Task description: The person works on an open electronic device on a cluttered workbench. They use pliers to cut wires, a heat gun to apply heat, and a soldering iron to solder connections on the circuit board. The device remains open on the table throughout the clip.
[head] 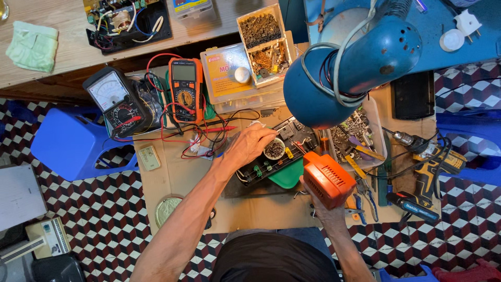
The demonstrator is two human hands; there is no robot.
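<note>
— Hands, two: left hand (249, 146) with fingertips pinched together over a small round dish (274, 149) of tiny parts, dish resting on the black circuit unit (276, 151) so parts sit close by. Whether the pinch holds anything, cannot tell
— And the right?
— Right hand (326, 211) closed around an orange housing (327, 178), lifted clear of the board, likely to keep the work uncovered
— Meters?
— Two: analogue meter (114, 102) and orange multimeter (185, 89), propped faces-up beside each other, leads trailing. One blue lamp (355, 62) overhead, one cordless drill (430, 159) parked well right
</note>
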